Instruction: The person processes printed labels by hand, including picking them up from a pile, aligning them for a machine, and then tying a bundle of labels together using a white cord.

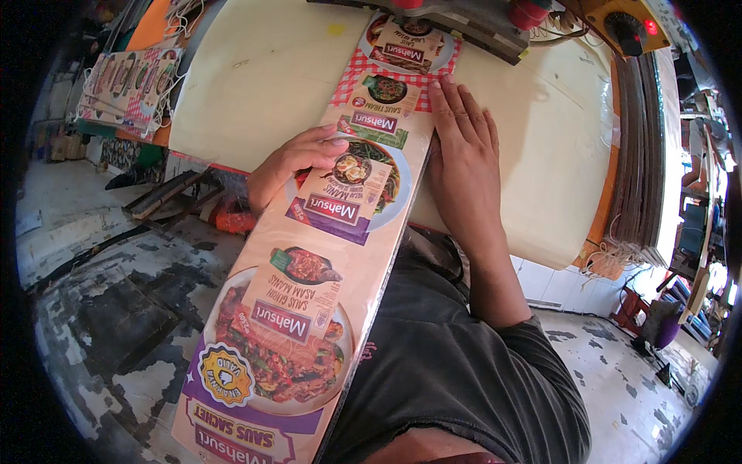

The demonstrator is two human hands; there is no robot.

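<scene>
Fingers of the left hand [297,161] are curling over the left edge of a long printed panel [328,247], slightly apart and resting on its glossy face; whether they are clamping it from underneath, I cannot tell. Fingers of the right hand [464,139] are stretching nearly straight, slightly apart, and lying along the panel's right edge, farther forward than the left fingers. The panel is passing between the 2 hands, its pictures of food facing up. Its near part is extending back from the left fingers. Its far end, checked in red and white, is lying beside and ahead of the right fingertips, near a dark metal bar [487,40] carrying 2 red knobs [529,14]. A pale worktable [263,77] is spreading out on both sides of the fingers. Beyond the right fingertips, farther right, a yellow control box [600,17] is showing a black dial [624,32] and a glowing red light [651,28]. Well left of the left fingers, smaller printed panels [127,85] are lying; well right, dark boards [638,155] are standing stacked.
</scene>
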